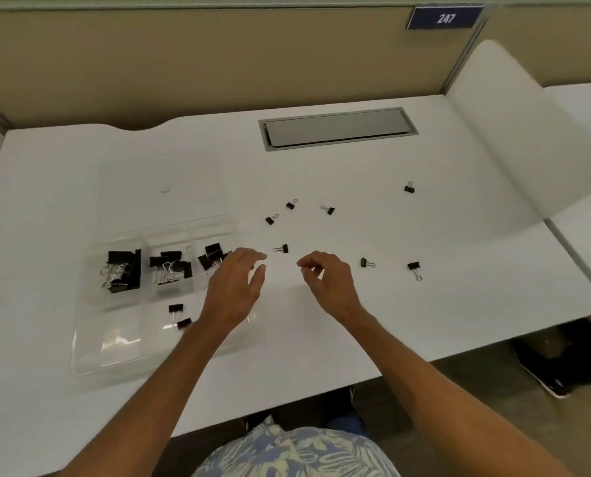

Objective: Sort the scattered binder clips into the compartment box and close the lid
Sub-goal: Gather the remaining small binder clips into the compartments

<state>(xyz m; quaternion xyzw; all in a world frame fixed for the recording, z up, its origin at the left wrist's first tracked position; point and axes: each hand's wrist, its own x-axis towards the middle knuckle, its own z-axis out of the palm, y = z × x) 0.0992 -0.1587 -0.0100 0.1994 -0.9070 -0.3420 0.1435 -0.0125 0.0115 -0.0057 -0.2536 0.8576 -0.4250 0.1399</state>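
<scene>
A clear plastic compartment box [91,346] lies on the white desk at the left, its lid [163,180] swung open behind it. Black binder clips fill three back compartments: large ones [123,270], medium ones [170,266] and smaller ones [213,254]. Two clips [177,313] lie in a front compartment. Several small clips are scattered on the desk, the nearest [281,249] just beyond my hands. My left hand [235,290] hovers over the box's right edge, fingers apart, holding nothing. My right hand [326,280] is beside it, fingertips loosely pinched with nothing seen between them.
A grey cable hatch [337,127] is set into the desk at the back. Beige partition walls close off the back and left. More small clips lie at the right, such as one [414,268] near the front and another [409,188] farther back.
</scene>
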